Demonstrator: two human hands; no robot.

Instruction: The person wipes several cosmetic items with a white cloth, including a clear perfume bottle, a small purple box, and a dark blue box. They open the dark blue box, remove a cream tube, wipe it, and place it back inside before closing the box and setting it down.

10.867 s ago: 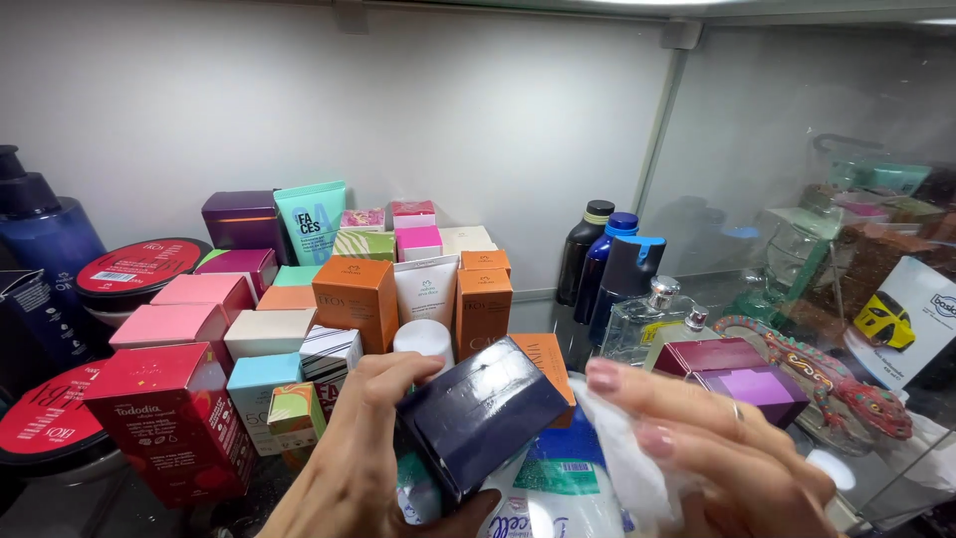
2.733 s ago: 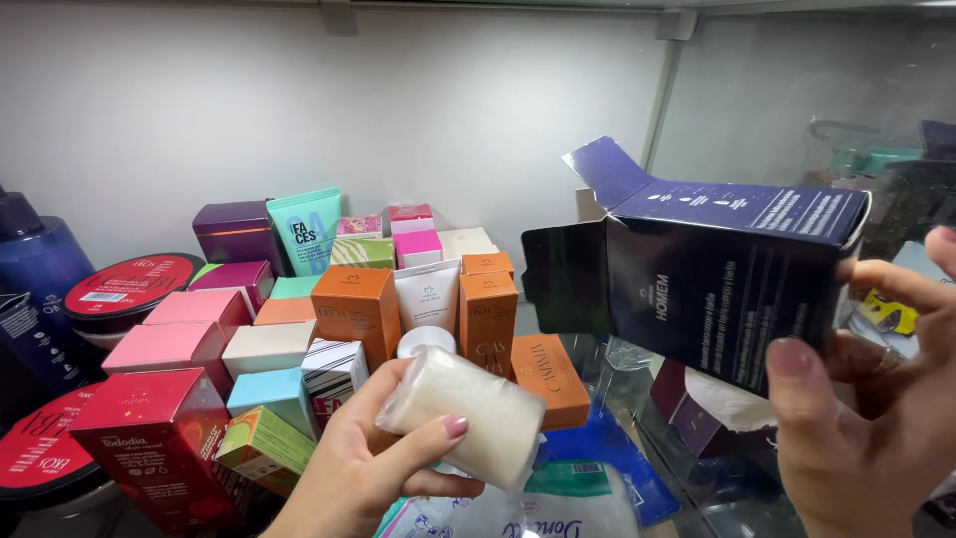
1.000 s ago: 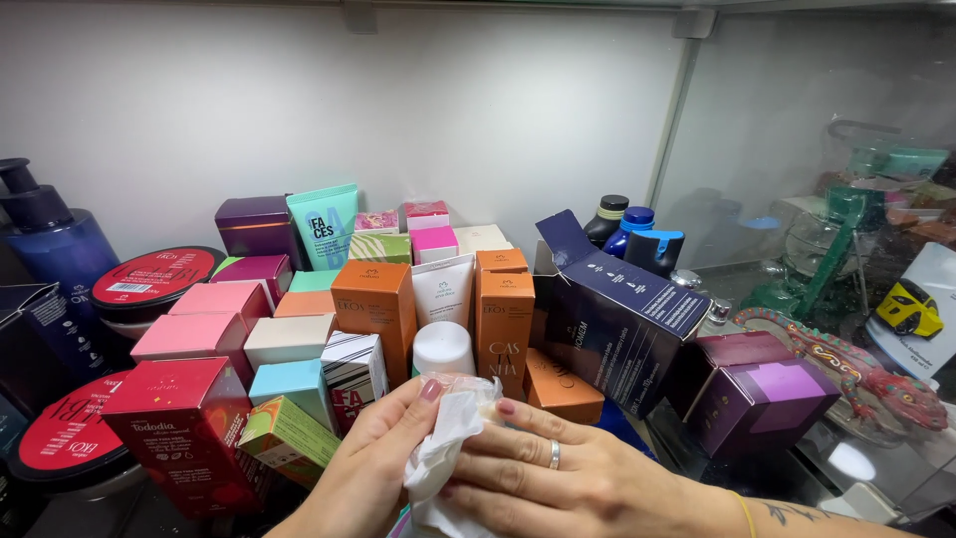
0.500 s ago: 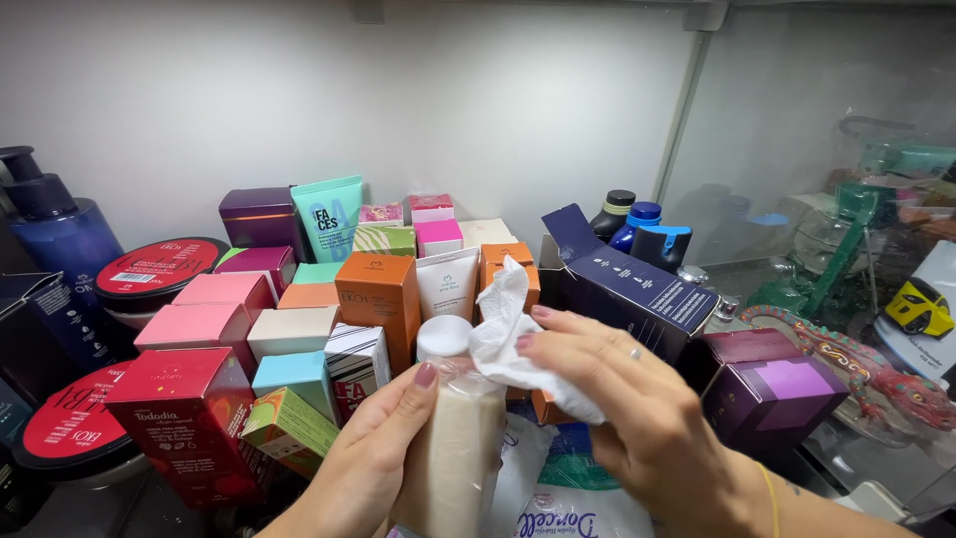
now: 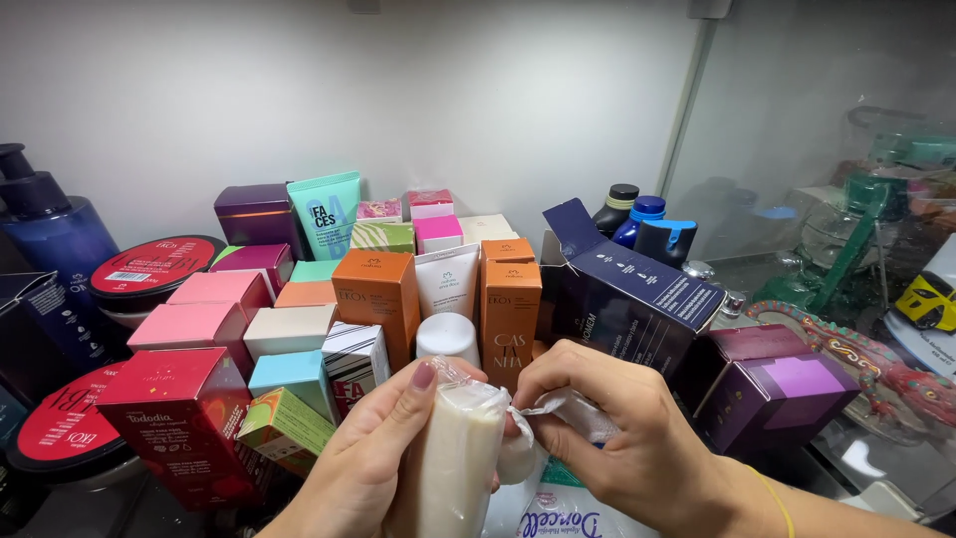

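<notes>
My left hand grips a cream-coloured bar wrapped in clear plastic film, held upright near the bottom middle. My right hand pinches a crumpled piece of the white wrapping at the bar's upper right side. Just behind my right hand lies an open dark navy carton with its flap raised. A white tube cap stands behind the bar.
Many small cosmetic boxes crowd the shelf: orange boxes, pink boxes, a red box, purple boxes. Round red-lidded tins and a blue pump bottle stand at left. Dark bottles and glass ornaments are at right.
The navy carton was set down open on the shelf. My right hand pulled the white wrapping up from the bar, then brought it down to the bar's upper right side.
</notes>
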